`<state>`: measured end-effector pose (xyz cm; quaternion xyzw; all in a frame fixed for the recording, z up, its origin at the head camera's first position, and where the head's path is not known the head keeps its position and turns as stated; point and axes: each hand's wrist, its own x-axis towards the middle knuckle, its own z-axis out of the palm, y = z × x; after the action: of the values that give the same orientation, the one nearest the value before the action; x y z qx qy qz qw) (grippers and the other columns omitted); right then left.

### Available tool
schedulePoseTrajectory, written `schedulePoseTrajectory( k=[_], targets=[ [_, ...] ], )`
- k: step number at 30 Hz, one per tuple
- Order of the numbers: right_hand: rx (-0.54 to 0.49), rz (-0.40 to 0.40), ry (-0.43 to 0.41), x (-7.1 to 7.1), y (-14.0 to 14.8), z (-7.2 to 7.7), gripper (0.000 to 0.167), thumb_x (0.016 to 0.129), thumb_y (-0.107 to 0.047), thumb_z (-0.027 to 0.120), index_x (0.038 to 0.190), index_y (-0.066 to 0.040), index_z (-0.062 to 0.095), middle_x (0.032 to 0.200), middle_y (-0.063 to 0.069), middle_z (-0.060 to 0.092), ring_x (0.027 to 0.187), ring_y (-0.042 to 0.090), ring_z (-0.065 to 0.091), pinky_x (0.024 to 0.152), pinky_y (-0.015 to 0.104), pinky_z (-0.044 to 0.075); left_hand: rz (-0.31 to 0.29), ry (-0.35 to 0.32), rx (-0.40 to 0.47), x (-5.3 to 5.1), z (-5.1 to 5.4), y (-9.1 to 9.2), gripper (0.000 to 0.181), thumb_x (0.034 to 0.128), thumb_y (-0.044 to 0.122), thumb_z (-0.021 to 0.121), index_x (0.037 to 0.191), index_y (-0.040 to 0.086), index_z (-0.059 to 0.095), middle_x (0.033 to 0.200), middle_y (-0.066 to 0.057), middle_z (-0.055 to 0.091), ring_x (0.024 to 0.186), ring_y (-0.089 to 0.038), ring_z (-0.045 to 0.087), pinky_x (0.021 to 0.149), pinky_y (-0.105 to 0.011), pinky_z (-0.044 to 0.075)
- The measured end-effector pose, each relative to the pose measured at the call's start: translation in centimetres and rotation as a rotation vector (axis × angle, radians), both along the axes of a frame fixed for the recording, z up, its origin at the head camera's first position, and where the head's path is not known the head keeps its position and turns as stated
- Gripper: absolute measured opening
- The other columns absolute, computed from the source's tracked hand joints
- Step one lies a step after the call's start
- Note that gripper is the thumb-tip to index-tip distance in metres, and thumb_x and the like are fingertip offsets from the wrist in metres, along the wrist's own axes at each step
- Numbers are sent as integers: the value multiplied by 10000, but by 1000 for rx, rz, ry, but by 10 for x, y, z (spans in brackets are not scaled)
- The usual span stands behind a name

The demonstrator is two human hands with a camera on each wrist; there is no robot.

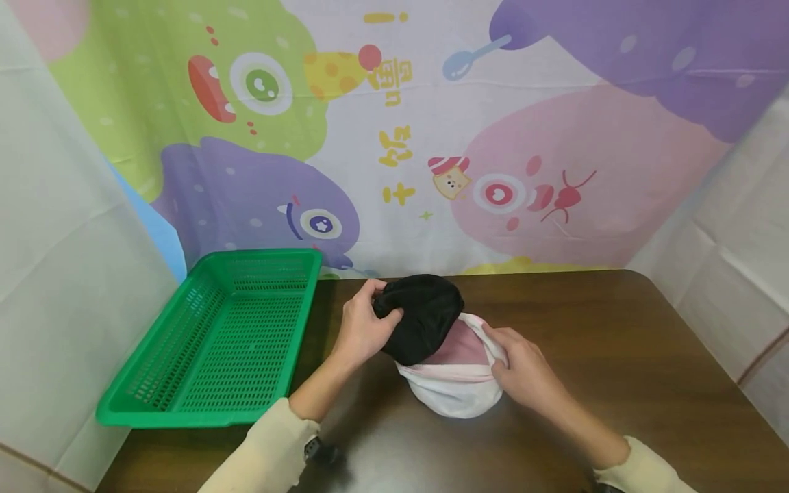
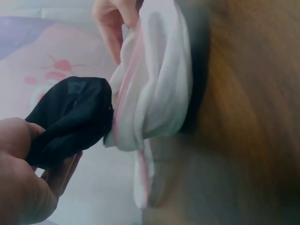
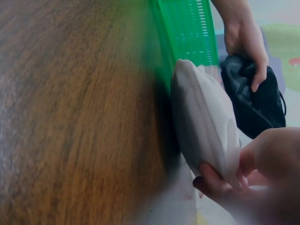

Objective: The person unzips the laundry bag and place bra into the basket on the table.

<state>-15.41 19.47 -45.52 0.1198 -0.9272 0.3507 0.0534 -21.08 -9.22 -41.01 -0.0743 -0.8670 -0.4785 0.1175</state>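
Observation:
My left hand (image 1: 365, 327) pinches a soft, folded black cloth item (image 1: 425, 318), thumb on the near side; its exact kind is unclear. A thin dark loop shows at its edge in the right wrist view. Below it sits a round white mesh laundry bag (image 1: 453, 397) with pink trim, its mouth open and a pink inside (image 1: 464, 344) showing. With thumb and fingers, my right hand (image 1: 520, 363) grips the right side of that rim. The black cloth item (image 2: 75, 117) overlaps the left part of the bag's mouth. Whether anything lies deeper in the bag is hidden.
A green plastic basket (image 1: 290, 366) with slotted walls stands on the left of the brown wooden table (image 1: 629, 342). Behind the table hangs a cartoon-printed cloth (image 1: 425, 239). White sheets (image 1: 68, 226) hang along both sides.

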Motion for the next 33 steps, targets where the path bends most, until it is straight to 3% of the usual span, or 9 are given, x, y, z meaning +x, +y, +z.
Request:
schedulePoseTrajectory(
  k=[9, 20, 28, 33],
  targets=[
    [12, -1, 22, 0, 2, -2, 607, 942, 65, 634, 1549, 65, 621, 1434, 265, 737, 1289, 448, 729, 1101, 637, 589, -25, -8, -51, 0, 8, -7, 358, 923, 116, 815, 1254, 36, 705, 1243, -229, 805, 1208, -427, 742, 1118, -592, 585],
    [15, 1, 44, 0, 1, -2, 611, 929, 71, 634, 1540, 75, 624, 1419, 277, 741, 1295, 467, 728, 1112, 652, 582, -31, -87, -62, 4, 11, -20, 353, 925, 121, 811, 1253, 41, 706, 1237, -218, 805, 1171, -402, 732, 1097, -589, 589],
    [14, 4, 39, -1, 0, -3, 619, 926, 73, 642, 1545, 71, 622, 1419, 268, 744, 1285, 451, 733, 1101, 640, 586, -29, -182, 3, 7, 9, -31, 350, 930, 108, 823, 1256, 43, 713, 1218, -214, 780, 1113, -355, 720, 987, -496, 630],
    [15, 2, 34, 0, -1, -3, 616, 920, 72, 658, 1536, 63, 635, 1415, 260, 749, 1279, 445, 736, 1095, 637, 588, -25, -213, -3, 9, 11, -37, 369, 939, 122, 828, 1279, 47, 705, 1272, -225, 768, 1137, -360, 717, 986, -514, 641]
  ],
)
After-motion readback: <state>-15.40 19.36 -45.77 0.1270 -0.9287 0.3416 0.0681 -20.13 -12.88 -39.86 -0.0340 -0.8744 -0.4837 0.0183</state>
